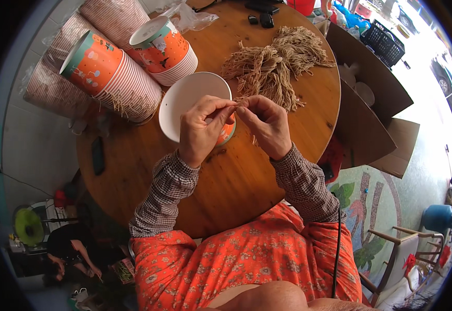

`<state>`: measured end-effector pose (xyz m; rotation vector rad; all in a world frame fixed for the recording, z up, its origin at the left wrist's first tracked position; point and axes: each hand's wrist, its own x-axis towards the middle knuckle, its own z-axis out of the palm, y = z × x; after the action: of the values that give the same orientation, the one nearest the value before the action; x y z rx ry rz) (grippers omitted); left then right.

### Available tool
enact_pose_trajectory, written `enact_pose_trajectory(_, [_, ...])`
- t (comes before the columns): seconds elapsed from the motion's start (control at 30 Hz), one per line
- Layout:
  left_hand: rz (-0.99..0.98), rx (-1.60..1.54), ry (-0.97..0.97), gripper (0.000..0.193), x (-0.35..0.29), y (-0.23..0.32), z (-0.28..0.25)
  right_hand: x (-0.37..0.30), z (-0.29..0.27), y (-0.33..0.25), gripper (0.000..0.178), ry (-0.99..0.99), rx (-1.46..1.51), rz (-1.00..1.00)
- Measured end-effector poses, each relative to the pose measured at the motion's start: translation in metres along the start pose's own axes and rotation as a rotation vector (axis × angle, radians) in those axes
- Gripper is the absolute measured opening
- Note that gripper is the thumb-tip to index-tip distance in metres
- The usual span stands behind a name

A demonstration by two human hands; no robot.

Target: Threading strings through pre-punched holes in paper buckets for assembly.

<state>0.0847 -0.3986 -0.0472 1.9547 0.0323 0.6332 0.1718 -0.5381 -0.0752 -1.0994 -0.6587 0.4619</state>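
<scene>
My left hand (201, 129) and my right hand (265, 124) meet above the round table, thumbs and forefingers pinched tip to tip. Between them is a thin tan string (238, 101), mostly hidden by the fingers. Just under my left hand a white-lined paper bucket (184, 96) with an orange and green outside stands on the table, mouth tilted toward me. Past my right hand lies a loose heap of tan strings (272, 67).
Nested orange paper buckets (106, 67) stand at the left, a second stack (166, 54) beside them. A phone (98, 155) lies near the table's (226, 181) left edge. An opened cardboard box (366, 119) adjoins the right edge. Another person (78, 249) bends low at the lower left.
</scene>
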Motion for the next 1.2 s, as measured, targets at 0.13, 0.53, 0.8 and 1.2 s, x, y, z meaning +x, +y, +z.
enact_pose_trajectory(0.13, [0.183, 0.236, 0.015, 0.007, 0.000, 0.001, -0.002, 0.003, -0.001, 0.003, 0.013, 0.028, -0.054, -0.020])
enact_pose_trajectory(0.53, [-0.671, -1.067, -0.241, 0.012, 0.010, -0.003, -0.015, 0.003, 0.009, 0.002, 0.015, -0.009, 0.188, 0.051])
enact_pose_trajectory(0.8, [-0.597, -0.928, -0.092, 0.018, 0.004, 0.007, -0.008, 0.008, 0.001, 0.007, 0.016, 0.059, -0.226, -0.351])
enact_pose_trajectory(1.2, [-0.513, -0.762, -0.088, 0.017, 0.001, 0.009, 0.004, 0.010, -0.011, 0.001, 0.007, 0.031, -0.251, -0.316])
